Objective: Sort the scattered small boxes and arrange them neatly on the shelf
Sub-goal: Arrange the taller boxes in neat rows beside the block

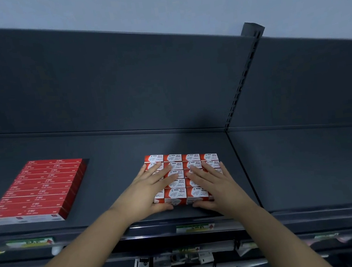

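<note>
- The dark grey shelf [115,183] has a grey back panel [121,80] and a pale wall [114,7] above.
- The block of small boxes [176,178] lies near the middle; the left hand [149,189] and right hand [214,183] rest on it with fingers spread flat, thumbs at its near edge.
- A red pack [40,190] lies well apart on the left.

Both hands [152,190] flat on boxes [175,162]
</note>
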